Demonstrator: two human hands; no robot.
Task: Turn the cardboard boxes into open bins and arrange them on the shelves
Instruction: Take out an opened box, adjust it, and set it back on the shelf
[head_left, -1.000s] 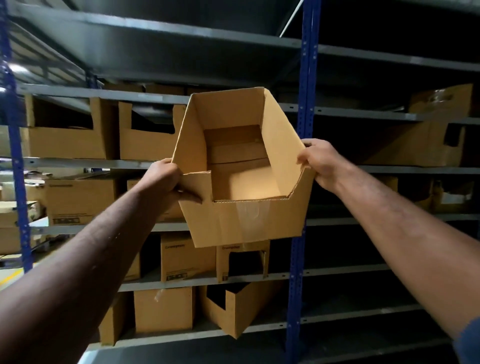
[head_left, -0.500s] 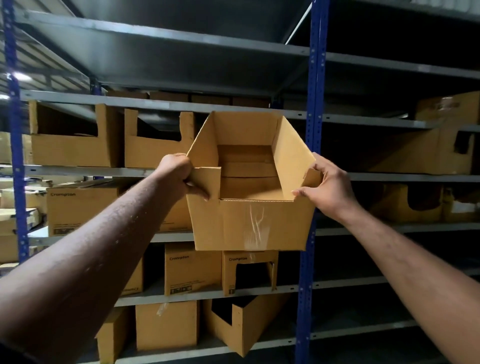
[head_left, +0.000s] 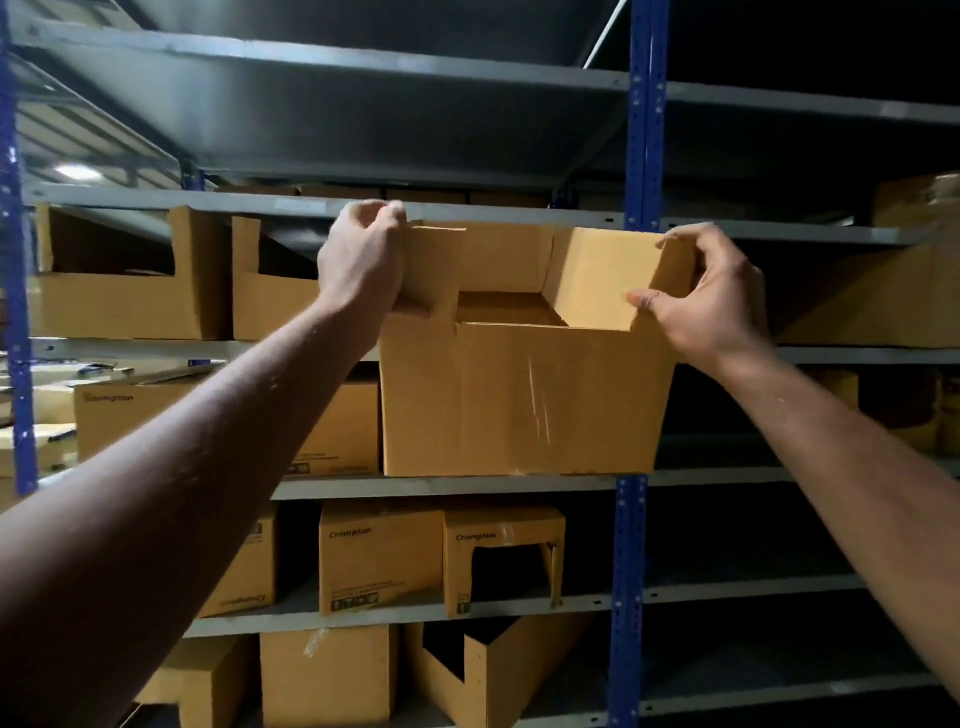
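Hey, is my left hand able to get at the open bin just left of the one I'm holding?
Probably, but not yet: the left hand grips the left wall of the held bin. The neighbouring bin sits right beside it, with nothing between.

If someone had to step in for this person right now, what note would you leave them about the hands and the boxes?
Hands: the left grip holds the top of the left wall of the cut bin; the right grip pinches its right wall.
Where: the bin is held up in front of the rack, across the blue upright, not plainly set on any shelf.
Done: this box is cut open at the front; two open bins sit on the shelf to the left.
Left: set this bin on a shelf, probably beside those two. Closed-looking boxes stand lower down.
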